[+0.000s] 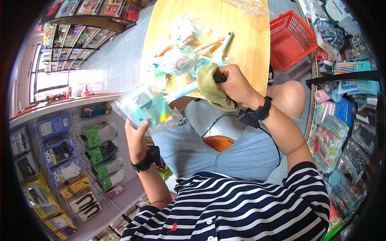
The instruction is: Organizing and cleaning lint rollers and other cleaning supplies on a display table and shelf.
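Note:
My left hand (pixel 138 138) grips a clear plastic package (pixel 150 108) with a teal printed card inside, the thumb pressed on its front. Out of the package runs a pale blue handle (pixel 184 91), reaching up to an olive-green cloth (pixel 213 87). That cloth is bunched in my right hand (pixel 236 86), which hangs over the table's near edge. Whether the cloth wraps the handle's far end or only covers it, I cannot tell. A dark thing beneath my right fingers is partly hidden.
On the wooden table (pixel 250 57) lie several bagged long-handled items (pixel 181 61), a pale teal handle (pixel 226 43) and crumpled clear plastic (pixel 245 6). A red basket (pixel 289 45) stands right of it. Pegboard racks (pixel 75 120) and stocked shelves (pixel 340 120) flank me.

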A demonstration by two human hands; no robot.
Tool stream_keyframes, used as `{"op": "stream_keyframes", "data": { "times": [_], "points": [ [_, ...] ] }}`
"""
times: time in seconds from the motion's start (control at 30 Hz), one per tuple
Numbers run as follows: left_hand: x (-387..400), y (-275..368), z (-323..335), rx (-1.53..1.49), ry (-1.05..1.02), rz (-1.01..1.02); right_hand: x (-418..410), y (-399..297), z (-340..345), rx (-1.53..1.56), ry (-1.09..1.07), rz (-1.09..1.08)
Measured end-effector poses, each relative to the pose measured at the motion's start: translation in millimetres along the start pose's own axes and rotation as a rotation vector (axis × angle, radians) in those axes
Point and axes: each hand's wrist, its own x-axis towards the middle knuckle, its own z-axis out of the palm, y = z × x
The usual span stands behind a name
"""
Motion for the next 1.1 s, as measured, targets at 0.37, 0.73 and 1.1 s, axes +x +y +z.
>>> {"op": "stream_keyframes", "data": {
  "times": [0.37,0.73,1.1],
  "points": [
    [2.9,-4.2,-9.8,-0.007,-0.026,-0.009,-0.5,1.5,-4.3,-0.082,0.016,0.001],
    [4.3,-1.3,-34.9,-0.050,0.135,-0.052,-11.0,-3.7,-11.8,0.648,0.098,0.094],
    [2.6,-31.0,45.0,-0.324,-0.117,-0.189,-19.2,6.5,22.4,0.136,-1.036,0.211]
  ]
}}
